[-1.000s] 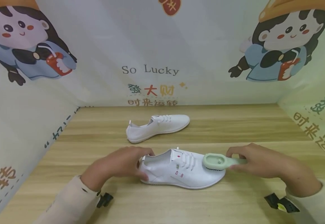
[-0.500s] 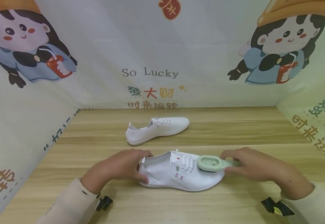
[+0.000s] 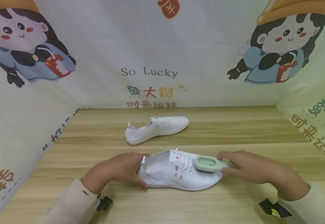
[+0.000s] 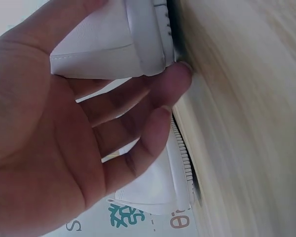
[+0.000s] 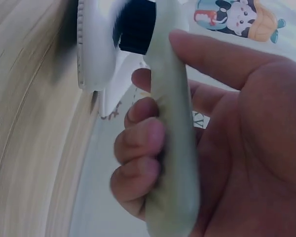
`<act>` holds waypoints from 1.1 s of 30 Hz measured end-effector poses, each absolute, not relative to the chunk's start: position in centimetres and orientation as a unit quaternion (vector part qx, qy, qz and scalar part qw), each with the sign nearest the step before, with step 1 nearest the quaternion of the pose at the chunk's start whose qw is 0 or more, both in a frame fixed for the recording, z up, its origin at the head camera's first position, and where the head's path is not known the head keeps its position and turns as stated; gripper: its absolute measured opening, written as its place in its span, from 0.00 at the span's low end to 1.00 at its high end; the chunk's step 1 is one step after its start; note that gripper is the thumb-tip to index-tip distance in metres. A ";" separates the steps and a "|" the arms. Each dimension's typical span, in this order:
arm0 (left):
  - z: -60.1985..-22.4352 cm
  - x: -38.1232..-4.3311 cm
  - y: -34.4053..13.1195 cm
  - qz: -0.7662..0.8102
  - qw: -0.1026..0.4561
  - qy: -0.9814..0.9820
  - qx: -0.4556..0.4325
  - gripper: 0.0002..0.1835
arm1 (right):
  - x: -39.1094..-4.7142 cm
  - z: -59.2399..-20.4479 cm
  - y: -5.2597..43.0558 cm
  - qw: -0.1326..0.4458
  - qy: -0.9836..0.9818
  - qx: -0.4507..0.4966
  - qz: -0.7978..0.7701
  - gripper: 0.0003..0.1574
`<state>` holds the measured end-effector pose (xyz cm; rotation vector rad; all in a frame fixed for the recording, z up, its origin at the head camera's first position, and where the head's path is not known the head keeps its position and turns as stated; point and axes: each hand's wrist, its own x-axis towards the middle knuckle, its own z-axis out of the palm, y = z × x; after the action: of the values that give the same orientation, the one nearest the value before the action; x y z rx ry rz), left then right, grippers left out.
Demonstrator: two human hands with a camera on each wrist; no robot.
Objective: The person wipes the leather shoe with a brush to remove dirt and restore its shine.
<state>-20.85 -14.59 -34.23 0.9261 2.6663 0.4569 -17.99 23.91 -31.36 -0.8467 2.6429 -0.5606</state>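
Observation:
A white lace-up shoe (image 3: 162, 174) with red letters on its side lies sole down on the wooden table, toe to the right. My left hand (image 3: 117, 169) holds its heel, thumb on the near side; in the left wrist view the fingers curl behind the heel (image 4: 98, 59). In my right hand (image 3: 252, 166) is a pale green shoe brush (image 3: 205, 163), gripped by its handle (image 5: 175, 143). Its dark bristles (image 5: 138, 27) face the shoe's toe area, just ahead of the laces. The head view shows the brush head over the upper.
Behind the held shoe stands a second white shoe (image 3: 158, 129), toe also to the right. The wooden tabletop (image 3: 235, 124) meets a printed cloth backdrop (image 3: 151, 40) at the back and both sides.
The brush and my right hand have moved left along the toe, closer to the laces. My left hand stays at the heel, and the shoe has hardly shifted.

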 end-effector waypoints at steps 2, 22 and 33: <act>-34.3 -20.9 -14.6 0.165 0.141 0.919 0.328 0.24 | -18.1 -31.4 23.6 0.150 0.925 -0.292 -0.190 0.19; -33.9 -20.8 -14.6 0.175 0.143 0.913 0.338 0.26 | -18.2 -30.2 24.9 0.121 0.960 -0.201 -0.150 0.23; -33.9 -20.5 -14.5 0.164 0.144 0.914 0.341 0.29 | -18.1 -31.4 23.3 0.132 0.942 -0.258 -0.170 0.22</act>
<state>-20.53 -14.46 -33.87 0.9823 2.6366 0.4740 -18.14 23.34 -31.35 -0.7497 2.7324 -0.4942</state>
